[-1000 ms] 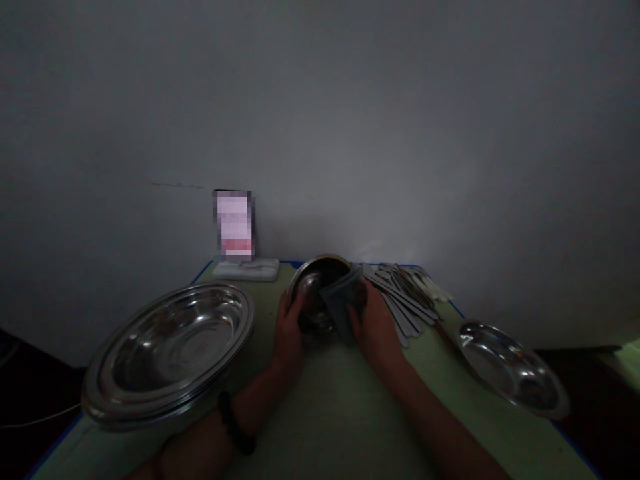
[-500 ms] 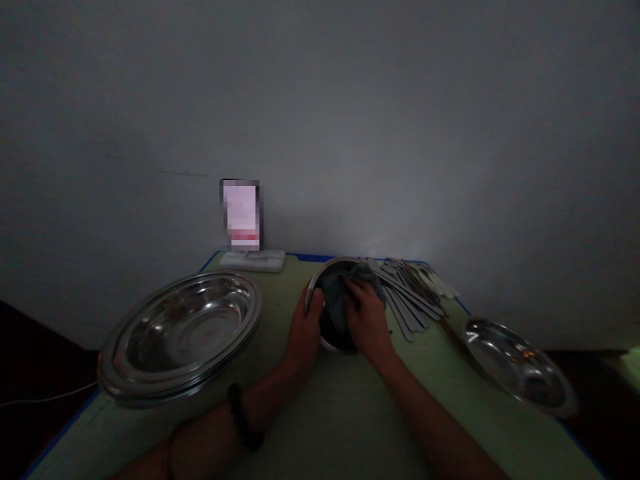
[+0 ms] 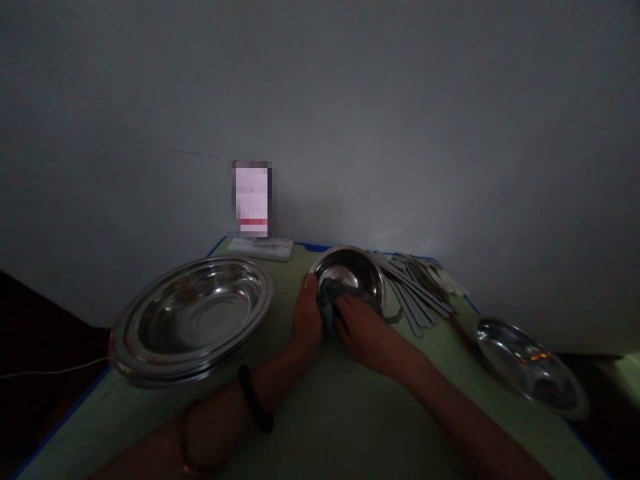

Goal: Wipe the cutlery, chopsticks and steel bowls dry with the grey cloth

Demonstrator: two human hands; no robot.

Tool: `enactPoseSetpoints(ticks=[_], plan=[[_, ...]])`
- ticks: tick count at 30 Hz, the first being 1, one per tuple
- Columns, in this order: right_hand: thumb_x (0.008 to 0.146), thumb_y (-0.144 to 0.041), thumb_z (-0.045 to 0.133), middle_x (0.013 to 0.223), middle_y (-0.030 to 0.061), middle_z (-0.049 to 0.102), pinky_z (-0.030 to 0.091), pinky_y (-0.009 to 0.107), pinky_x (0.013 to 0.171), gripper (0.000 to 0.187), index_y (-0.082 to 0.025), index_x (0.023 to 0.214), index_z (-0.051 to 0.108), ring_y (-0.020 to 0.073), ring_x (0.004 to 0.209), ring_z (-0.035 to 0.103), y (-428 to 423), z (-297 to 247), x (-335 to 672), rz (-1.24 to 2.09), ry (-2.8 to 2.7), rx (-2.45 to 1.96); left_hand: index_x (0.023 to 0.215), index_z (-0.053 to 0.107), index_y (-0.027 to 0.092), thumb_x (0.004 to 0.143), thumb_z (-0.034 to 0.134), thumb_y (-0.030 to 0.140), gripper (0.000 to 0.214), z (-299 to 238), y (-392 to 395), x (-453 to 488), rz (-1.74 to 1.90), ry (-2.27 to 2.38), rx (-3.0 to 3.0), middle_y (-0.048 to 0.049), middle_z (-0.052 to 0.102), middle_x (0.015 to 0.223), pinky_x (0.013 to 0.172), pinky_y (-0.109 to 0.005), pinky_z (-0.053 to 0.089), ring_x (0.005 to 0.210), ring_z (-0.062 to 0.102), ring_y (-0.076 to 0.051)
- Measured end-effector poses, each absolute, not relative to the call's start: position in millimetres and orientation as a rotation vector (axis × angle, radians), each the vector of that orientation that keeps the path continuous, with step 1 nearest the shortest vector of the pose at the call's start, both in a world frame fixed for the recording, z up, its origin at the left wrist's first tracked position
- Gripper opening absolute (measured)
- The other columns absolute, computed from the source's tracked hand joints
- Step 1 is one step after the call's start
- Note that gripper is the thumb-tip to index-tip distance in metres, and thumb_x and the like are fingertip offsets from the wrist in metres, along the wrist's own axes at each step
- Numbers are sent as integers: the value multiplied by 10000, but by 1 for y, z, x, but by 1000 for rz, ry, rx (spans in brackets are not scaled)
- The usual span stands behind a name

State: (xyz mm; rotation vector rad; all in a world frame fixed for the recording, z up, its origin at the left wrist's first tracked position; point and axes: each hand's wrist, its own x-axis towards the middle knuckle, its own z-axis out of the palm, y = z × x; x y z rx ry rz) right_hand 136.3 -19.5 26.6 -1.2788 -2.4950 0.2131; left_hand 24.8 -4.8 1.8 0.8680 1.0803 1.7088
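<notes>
A round steel bowl (image 3: 367,263) sits tilted towards me at the middle of the table. My left hand (image 3: 306,317) grips its left side, thumb up at the rim. My right hand (image 3: 361,327) is closed on a dark grey cloth (image 3: 345,288) and presses it at the near inside wall of the bowl. One end of the cloth trails over the rim to the right. The right fingertips are partly hidden in the cloth.
Stacked wide steel basins (image 3: 200,320) stand on the left. Flat metal cutlery (image 3: 417,293) lies fanned out at the right, near a shallow steel dish (image 3: 530,367) by the table's edge. A lit phone (image 3: 253,197) stands on a white base (image 3: 260,249) at the back.
My right hand has drawn the cloth from the bowl's far right inside to its near side, baring the shiny bottom. My left hand stays on the rim. The view has shifted slightly.
</notes>
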Motion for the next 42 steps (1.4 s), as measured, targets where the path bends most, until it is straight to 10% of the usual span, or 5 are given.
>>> enactPoseSetpoints(ticks=[8, 20, 31, 42], plan=[[819, -48, 382, 1004, 187, 574, 422, 392, 743, 255, -88, 926, 611, 283, 909, 508, 5, 23, 154, -416, -2285, -1754, 1152, 578, 198, 862, 445, 450, 407, 17, -14, 35, 1599, 1052, 983, -35, 640, 1156, 992, -318, 386, 1127, 537, -216], [700, -60, 538, 905, 70, 648, 444, 287, 783, 197, -130, 875, 595, 176, 854, 583, 15, 32, 128, 480, -2204, -1196, 1003, 652, 174, 801, 489, 551, 458, -8, 2, 25, 1586, 1050, 911, -72, 643, 1140, 1052, -390, 306, 1156, 513, -243], [833, -103, 474, 1007, 74, 653, 323, 457, 860, 221, -190, 915, 659, 270, 986, 507, -23, 37, 164, -380, -2275, -1631, 1057, 608, 202, 842, 418, 533, 438, 12, -4, 31, 1688, 1011, 958, -38, 629, 1151, 1013, -353, 355, 1125, 528, -218], [830, -76, 441, 1099, 130, 595, 407, 373, 771, 245, -147, 947, 645, 247, 956, 526, -2, 20, 152, -362, -2316, -1628, 1156, 566, 226, 879, 379, 491, 426, 5, -3, 29, 1610, 1024, 1139, -28, 605, 1188, 1024, -331, 332, 1139, 510, -206]])
